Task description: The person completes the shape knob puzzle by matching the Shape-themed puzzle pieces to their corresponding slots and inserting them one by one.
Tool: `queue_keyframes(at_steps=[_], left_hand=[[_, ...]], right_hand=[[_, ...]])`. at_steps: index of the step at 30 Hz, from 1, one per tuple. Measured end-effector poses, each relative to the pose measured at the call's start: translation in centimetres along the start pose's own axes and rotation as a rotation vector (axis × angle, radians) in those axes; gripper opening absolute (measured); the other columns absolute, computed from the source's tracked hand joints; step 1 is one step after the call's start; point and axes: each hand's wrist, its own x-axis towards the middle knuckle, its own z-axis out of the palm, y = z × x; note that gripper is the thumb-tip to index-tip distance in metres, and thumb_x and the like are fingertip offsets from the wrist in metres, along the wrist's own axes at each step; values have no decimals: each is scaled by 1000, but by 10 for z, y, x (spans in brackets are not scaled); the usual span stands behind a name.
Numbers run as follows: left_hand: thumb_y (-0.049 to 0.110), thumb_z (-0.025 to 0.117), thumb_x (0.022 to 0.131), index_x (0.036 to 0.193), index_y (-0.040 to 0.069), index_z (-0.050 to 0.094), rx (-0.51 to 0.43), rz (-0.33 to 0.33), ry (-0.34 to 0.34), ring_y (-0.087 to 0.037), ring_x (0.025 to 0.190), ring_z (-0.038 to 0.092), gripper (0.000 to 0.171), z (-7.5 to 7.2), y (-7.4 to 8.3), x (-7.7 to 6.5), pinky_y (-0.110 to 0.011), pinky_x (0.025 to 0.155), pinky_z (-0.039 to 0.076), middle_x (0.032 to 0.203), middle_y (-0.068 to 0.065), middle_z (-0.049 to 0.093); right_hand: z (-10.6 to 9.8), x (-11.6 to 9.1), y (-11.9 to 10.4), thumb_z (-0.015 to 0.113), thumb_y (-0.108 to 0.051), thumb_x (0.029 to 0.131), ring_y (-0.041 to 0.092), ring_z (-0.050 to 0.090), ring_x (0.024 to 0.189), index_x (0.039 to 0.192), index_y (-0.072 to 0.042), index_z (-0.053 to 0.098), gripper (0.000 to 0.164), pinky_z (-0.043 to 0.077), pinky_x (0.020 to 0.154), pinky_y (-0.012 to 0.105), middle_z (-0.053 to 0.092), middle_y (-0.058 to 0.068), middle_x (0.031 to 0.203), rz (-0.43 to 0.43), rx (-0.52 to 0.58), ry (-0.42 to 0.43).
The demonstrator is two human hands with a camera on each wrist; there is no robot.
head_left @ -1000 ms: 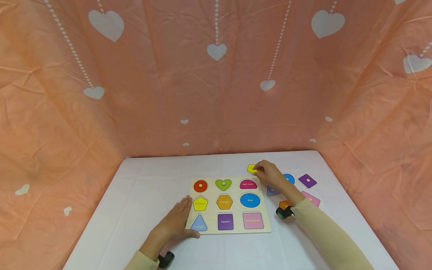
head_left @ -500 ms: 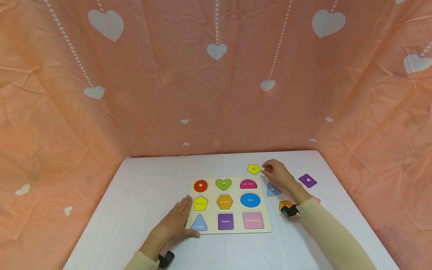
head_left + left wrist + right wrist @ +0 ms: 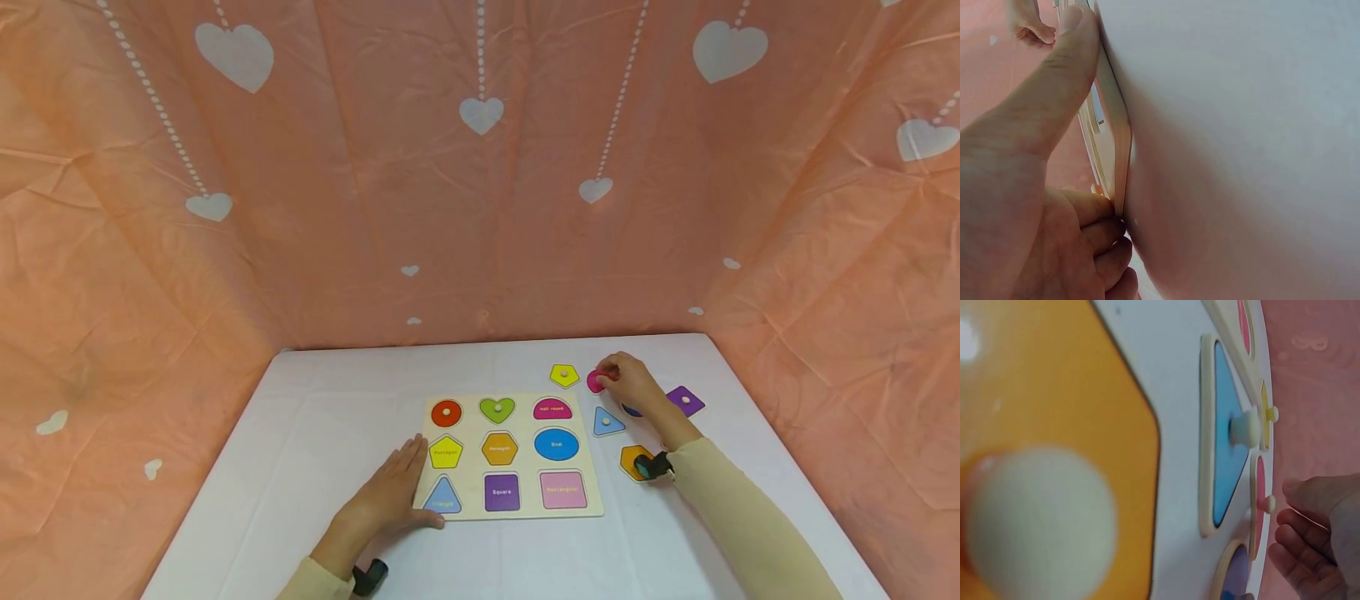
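Note:
In the head view, my left hand rests at the near-left corner of a wooden shape puzzle board, fingers along its left edge and thumb at the front edge. The red circle piece and green heart piece sit in the board; its other shapes are bare printed recesses. Behind the board on the right, my right hand is at a magenta half-round piece, covering part of it. The right wrist view shows that piece lying flat, its knob free and the hand's thumb and loosely bent fingers just apart from it.
A yellow pentagon lies behind the board. Right of the board are a blue triangle, an orange hexagon, a purple square and a blue oval mostly hidden under the forearm. Peach cloth encloses the white table.
My right hand has moved right, from the yellow pentagon to the magenta half-round, uncovering the pentagon and more of the half-round. The pink rectangle is now hidden by the arm. My left hand stays put.

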Motion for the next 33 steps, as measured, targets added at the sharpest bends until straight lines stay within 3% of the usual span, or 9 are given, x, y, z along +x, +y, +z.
queue_keyframes(at_steps=[21, 33], left_hand=[[51, 96, 74, 166, -7, 27, -10, 4, 7, -38, 163, 23, 129, 0, 0, -1, -53, 134, 22, 175, -24, 24], [52, 96, 73, 167, -6, 27, -13, -1, 5, -38, 163, 22, 130, 1, -1, 0, -53, 134, 22, 176, -23, 23]], right_hand=[[2, 4, 11, 73, -11, 103, 30, 60, 97, 118, 4, 73, 21, 61, 96, 46, 64, 16, 106, 7, 3, -2], [6, 3, 10, 73, -11, 102, 33, 61, 100, 118, 6, 73, 23, 61, 100, 50, 63, 18, 106, 20, -18, 5]])
